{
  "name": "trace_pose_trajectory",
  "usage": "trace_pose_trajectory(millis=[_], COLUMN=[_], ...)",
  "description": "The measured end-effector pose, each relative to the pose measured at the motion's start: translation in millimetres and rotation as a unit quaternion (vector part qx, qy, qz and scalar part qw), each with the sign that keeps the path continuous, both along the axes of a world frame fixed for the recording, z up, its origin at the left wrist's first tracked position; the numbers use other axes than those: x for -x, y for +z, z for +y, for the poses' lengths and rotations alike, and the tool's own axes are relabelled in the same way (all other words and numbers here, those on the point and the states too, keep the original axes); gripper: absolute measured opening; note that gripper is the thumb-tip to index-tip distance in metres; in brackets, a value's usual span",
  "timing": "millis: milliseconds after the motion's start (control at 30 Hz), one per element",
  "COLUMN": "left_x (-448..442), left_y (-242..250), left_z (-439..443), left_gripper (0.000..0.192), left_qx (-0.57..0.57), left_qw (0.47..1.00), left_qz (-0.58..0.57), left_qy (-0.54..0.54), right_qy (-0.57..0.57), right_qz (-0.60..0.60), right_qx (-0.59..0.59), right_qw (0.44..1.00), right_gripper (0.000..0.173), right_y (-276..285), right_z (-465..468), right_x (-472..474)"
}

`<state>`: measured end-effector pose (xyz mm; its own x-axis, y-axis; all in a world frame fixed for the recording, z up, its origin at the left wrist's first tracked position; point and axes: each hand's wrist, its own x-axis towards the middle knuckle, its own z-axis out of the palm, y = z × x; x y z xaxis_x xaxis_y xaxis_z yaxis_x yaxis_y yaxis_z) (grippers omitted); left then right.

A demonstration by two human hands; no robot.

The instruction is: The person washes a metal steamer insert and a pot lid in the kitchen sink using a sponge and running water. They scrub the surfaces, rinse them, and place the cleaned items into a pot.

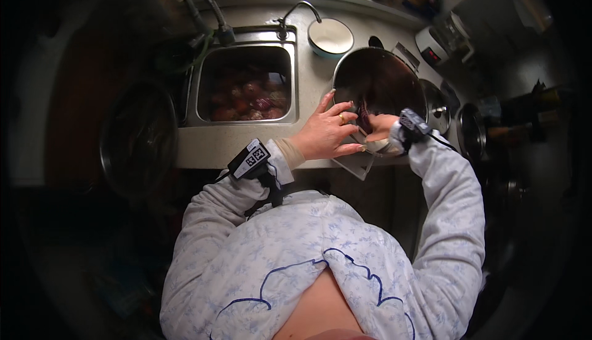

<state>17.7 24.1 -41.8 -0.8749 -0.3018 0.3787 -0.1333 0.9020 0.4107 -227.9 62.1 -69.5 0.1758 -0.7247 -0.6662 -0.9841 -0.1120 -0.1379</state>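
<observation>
A large metal pot [393, 69] stands on the counter before me. My left hand [330, 125] lies over its near-left rim, fingers spread, a ring on one finger. Inside the near part of the pot, my right hand [380, 127] points down with its fingers bent. A dark purple-red thing [364, 112] shows beside those fingers; whether they grip it or it merely lies against the wall is unclear. Under the hands, a clear flat panel [360, 168] juts past the counter edge. Left of the pot, red onions or similar round purple-red vegetables [254, 97] fill the sink basin.
A steel sink [294, 76] has a thin curved tap [303, 3] and a hose-like faucet [217, 11]. Behind the pot sits a white-lined bowl [330, 35]. To the right are a lid [437, 109] and a white appliance [432, 46]. A large round metal vessel [104, 143] is at left.
</observation>
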Motion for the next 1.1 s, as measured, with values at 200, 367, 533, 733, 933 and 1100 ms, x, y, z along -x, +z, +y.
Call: trace_pose_trajectory(millis=[200,367,533,733,933,1100], left_x=[-4,1,6,14,14,9], left_y=[4,4,-3,-10,-12,-10], left_z=[27,35,30,25,22,23], left_gripper=[0.068,0.074,0.073,0.072,0.074,0.075], left_qx=[-0.014,0.015,-0.005,0.000,0.027,0.084], left_qw=[0.998,0.999,0.998,0.994,0.994,0.994], left_qz=[0.033,0.000,0.017,0.052,0.042,0.032], left_qy=[-0.060,-0.036,-0.065,-0.098,-0.096,-0.055], right_qy=[-0.154,-0.501,-0.643,-0.536,-0.360,-0.256], right_qz=[0.047,-0.194,-0.482,-0.542,-0.656,-0.533], right_qx=[0.054,0.016,0.250,0.345,0.073,-0.121], right_qw=[0.986,0.843,0.541,0.548,0.660,0.797], right_gripper=[0.033,0.019,0.023,0.022,0.023,0.017], right_y=[-29,-7,12,-1,6,32], right_z=[-15,-45,-69,-116,-59,-5], right_x=[25,32,30,-28,-65,-35])
